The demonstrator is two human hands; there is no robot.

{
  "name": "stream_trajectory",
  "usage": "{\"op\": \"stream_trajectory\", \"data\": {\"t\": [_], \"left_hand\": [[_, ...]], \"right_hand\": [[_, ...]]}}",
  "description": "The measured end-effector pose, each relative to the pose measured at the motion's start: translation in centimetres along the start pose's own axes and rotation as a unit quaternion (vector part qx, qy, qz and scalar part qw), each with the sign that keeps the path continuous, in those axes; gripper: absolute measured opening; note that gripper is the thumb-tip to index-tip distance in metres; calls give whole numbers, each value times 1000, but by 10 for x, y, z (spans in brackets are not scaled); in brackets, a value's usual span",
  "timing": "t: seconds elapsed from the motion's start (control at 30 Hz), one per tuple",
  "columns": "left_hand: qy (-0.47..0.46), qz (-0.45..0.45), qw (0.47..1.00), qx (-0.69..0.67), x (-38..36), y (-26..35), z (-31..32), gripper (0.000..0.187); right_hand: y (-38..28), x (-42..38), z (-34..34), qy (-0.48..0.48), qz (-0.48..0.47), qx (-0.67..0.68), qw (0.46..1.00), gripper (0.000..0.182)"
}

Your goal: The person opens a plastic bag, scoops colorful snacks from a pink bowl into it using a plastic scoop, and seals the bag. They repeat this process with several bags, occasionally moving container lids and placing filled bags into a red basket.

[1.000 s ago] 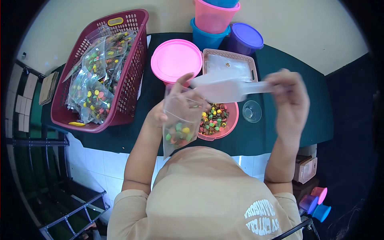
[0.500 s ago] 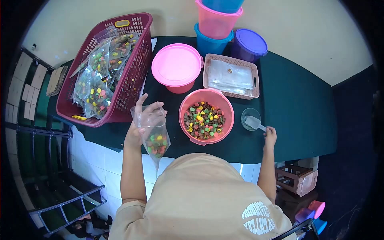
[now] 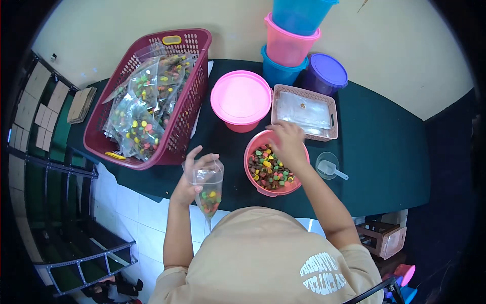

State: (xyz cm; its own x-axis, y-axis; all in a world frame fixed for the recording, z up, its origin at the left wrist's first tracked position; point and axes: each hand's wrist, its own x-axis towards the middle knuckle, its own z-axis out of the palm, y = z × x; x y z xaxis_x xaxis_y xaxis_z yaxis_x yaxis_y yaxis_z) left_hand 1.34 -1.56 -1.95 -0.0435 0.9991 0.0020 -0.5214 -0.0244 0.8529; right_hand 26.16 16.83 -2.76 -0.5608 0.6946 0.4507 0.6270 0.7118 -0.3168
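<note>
My left hand holds up a clear plastic bag, partly filled with colourful round sweets, its fingers around the upper part. Over the far right part of a pink tub of mixed brown, green, red and yellow sweets is my right hand. Its fingers are blurred, so whether they hold anything cannot be made out. A white scoop rests in a clear cup right of the tub.
A maroon basket of filled bags stands at the left. Behind the tub are a pink lidded tub, a tray of flat clear bags, stacked tubs and a purple-lidded tub. Metal shelving is at lower left.
My right hand has left the scoop in the cup and moved left and forward over the tub. My left hand still holds the bag. The view has shifted slightly.
</note>
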Motion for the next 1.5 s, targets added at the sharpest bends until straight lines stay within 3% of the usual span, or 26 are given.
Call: {"op": "stream_trajectory", "data": {"t": [0.27,0.53,0.77,1.0,1.2,1.3,1.5], "left_hand": [[-24,11,999,31,-16,2,-22,121],[-29,-2,999,23,-8,5,-24,114],[-55,-24,997,46,24,4,-3,116],[-97,-36,992,75,40,-6,14,121],[-85,-40,993,70,41,-9,29,118],[-63,-17,995,69,43,-11,38,117],[-126,37,987,98,47,-6,60,117]], "right_hand": [[-12,60,81,-2,-95,-74,993,24],[-40,-24,7,-74,-102,-92,988,15],[-38,-118,-34,-120,-31,-32,992,13],[-34,-128,-52,-136,23,-4,990,11],[-31,-133,-45,-136,10,35,990,11],[-36,-127,-38,-142,8,67,988,12],[-45,-113,-22,-187,21,109,976,19]]}}
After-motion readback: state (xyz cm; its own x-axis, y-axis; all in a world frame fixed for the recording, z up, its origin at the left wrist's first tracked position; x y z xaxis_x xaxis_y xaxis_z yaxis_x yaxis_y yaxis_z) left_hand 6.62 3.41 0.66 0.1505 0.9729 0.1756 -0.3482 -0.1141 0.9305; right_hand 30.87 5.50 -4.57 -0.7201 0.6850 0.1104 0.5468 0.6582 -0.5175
